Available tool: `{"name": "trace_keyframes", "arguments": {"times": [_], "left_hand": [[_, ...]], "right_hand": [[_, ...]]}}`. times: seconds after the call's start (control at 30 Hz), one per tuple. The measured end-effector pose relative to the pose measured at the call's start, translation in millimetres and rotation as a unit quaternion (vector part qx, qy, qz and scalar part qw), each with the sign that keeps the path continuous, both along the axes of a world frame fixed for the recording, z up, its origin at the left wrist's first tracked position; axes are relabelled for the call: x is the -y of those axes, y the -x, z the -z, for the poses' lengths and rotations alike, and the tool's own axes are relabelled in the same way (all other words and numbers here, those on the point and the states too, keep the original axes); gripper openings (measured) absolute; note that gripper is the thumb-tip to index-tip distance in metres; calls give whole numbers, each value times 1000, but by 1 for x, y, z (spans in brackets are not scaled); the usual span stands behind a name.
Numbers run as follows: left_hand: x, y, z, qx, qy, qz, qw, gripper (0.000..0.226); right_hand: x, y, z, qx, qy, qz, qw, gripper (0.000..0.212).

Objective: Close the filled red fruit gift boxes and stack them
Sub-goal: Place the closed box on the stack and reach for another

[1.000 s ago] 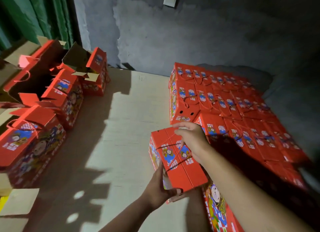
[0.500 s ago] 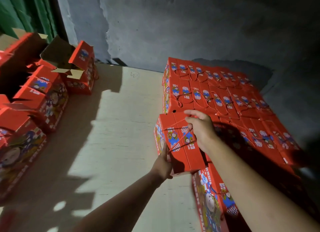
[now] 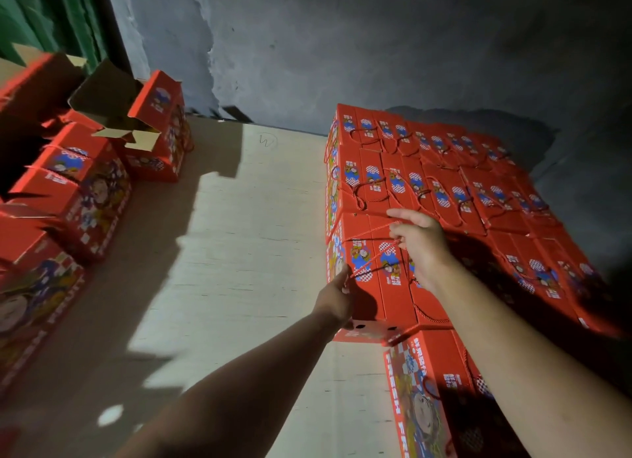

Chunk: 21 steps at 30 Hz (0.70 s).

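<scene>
Carried forward, the closed box (image 3: 367, 280) now meets the stack (image 3: 444, 184); left hand (image 3: 337, 298) grips its side, right hand (image 3: 422, 242) pinches its cord handle (image 3: 372, 252)

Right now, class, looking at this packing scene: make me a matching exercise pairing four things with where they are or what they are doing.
Things:
1. left hand
2. right hand
3. open box
4. green curtain

Places or states:
A. far left, flaps up
B. pinches the red cord handle
C. top left corner
D. holds the closed box by its left side

Pairs: 1-D, 2-B, 3-A, 4-C
</scene>
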State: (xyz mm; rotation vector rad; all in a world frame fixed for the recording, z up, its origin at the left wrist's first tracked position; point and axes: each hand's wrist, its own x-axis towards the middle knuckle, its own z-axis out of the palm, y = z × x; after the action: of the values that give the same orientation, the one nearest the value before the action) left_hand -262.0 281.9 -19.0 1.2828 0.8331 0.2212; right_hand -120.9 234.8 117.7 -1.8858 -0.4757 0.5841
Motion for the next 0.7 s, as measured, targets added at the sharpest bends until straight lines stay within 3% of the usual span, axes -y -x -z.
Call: {"name": "trace_keyframes", "arguments": {"times": [0.23, 0.37, 0.43, 0.5, 0.6, 0.7], "left_hand": [[1, 10, 2, 30, 46, -16, 998, 49], [-10, 50, -2, 42, 43, -12, 998, 53], [-33, 90, -10, -5, -57, -16, 998, 51], [-64, 144, -16, -73, -213, -28, 974, 46], [-108, 243, -39, -157, -370, -57, 914, 40], [-131, 353, -64, -250, -482, -101, 833, 33]], "right_hand": [[-10, 21, 26, 57, 108, -72, 990, 42], [-16, 49, 79, 168, 251, -127, 945, 37], [-14, 62, 104, 204, 296, -147, 921, 45], [-4, 66, 123, 241, 295, -140, 914, 64], [-17, 100, 157, 307, 288, -179, 889, 75], [-51, 188, 184, 328, 243, -315, 857, 59]]}}
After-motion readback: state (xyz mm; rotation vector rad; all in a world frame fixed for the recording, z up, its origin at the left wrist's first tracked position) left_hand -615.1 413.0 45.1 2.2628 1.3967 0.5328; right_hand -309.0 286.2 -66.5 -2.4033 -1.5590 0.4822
